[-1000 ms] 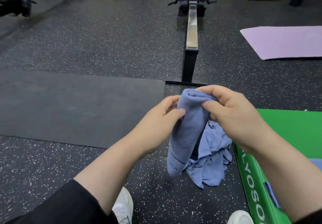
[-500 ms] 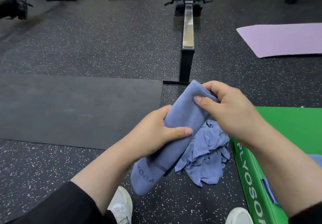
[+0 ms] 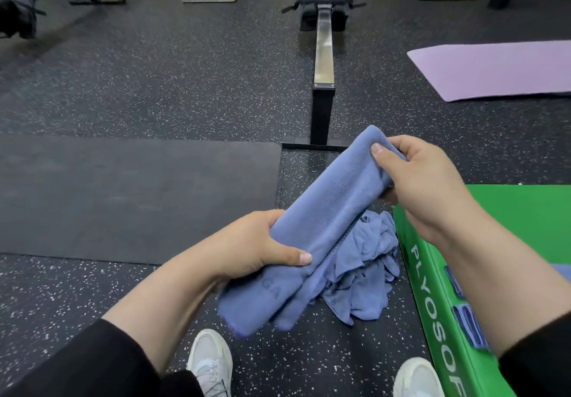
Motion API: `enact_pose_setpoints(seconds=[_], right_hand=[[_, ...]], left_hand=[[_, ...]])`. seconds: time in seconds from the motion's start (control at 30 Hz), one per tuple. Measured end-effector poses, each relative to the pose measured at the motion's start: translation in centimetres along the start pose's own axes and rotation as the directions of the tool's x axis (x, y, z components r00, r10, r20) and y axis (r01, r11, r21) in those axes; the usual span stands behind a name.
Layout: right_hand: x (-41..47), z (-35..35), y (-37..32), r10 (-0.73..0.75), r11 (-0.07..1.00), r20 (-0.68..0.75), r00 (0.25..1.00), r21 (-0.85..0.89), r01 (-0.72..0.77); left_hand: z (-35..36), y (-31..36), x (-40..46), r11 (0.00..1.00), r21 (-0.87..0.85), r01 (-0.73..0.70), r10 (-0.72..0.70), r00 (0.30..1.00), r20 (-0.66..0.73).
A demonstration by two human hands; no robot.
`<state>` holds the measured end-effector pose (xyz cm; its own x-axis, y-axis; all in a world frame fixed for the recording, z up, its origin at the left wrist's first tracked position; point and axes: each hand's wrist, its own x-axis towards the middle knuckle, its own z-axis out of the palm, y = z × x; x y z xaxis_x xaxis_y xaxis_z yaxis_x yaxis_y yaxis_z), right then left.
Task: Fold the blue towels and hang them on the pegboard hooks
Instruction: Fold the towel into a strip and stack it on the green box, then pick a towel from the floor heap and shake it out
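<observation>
Head view: folded blue towel (image 3: 327, 226) held in the air, long axis diagonal, upper end far-right, lower end near-left. Right hand (image 3: 432, 189) pinches the upper end; left hand (image 3: 256, 248) grips the lower part, thumb on top. Below the fingers: crumpled towels (image 3: 367, 276) on speckled rubber floor (image 3: 154, 88), beside green plyo box (image 3: 438, 288); rowing machine (image 3: 323, 57) beyond

I count two hands: my left hand (image 3: 247, 248) and right hand (image 3: 423, 186), both gripping one folded blue towel (image 3: 327, 220). One crumpled heap of blue towels (image 3: 367, 276) on the floor; can't tell how many are in it. Two white shoes: left one (image 3: 210, 362), right one (image 3: 417, 378). One green plyo box (image 3: 509, 211). One purple mat (image 3: 494, 69), one black mat (image 3: 133, 196). One rowing machine (image 3: 323, 41).
</observation>
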<state>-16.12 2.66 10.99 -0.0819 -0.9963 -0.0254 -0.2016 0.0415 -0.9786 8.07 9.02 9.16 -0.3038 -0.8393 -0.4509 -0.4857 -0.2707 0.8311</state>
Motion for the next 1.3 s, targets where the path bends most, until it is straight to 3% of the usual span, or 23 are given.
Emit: enact_pose_setpoints(seconds=[0.2, 0.33, 0.57, 0.73, 0.87, 1.07, 1.3], right_hand=[[-0.1, -0.8, -0.5, 0.037, 0.991, -0.112, 0.993, 0.130, -0.023], [-0.6, -1.3, -0.6, 0.107, 0.975, -0.108, 0.988, 0.207, -0.083], [-2.2, -2.2, 0.1, 0.141, 0.978, -0.117, 0.983, 0.172, -0.120], [-3.2, -5.0, 1.0, 0.167, 0.979, -0.142, 0.976, 0.143, -0.147], [-3.9, -10.2, 1.2, 0.205, 0.975, -0.172, 0.963, 0.118, -0.187], [-6.6, -22.7, 2.6, 0.217, 0.973, -0.224, 0.950, -0.024, -0.228], [-8.6, -34.3, 10.7, 0.333, 0.928, -0.355, 0.874, -0.043, -0.371]], left_hand=[[-0.9, -1.9, -1.6, 0.998, -0.028, 0.055, -0.055, 0.998, -0.001], [-1.4, -3.2, -2.9, 0.987, -0.162, 0.009, -0.028, 0.993, -0.114], [-2.3, -3.7, -4.1, 0.861, -0.505, -0.064, -0.074, 0.966, -0.248], [-1.0, -2.1, -3.5, 0.827, -0.547, -0.127, -0.039, 0.959, -0.281], [2.2, 1.2, -1.6, 0.844, -0.505, -0.178, 0.030, 0.957, -0.287], [10.7, 6.2, 3.0, 0.847, -0.502, -0.174, 0.107, 0.981, -0.160], [22.0, 8.1, 9.1, 0.895, -0.441, -0.075, 0.072, 0.997, -0.022]])
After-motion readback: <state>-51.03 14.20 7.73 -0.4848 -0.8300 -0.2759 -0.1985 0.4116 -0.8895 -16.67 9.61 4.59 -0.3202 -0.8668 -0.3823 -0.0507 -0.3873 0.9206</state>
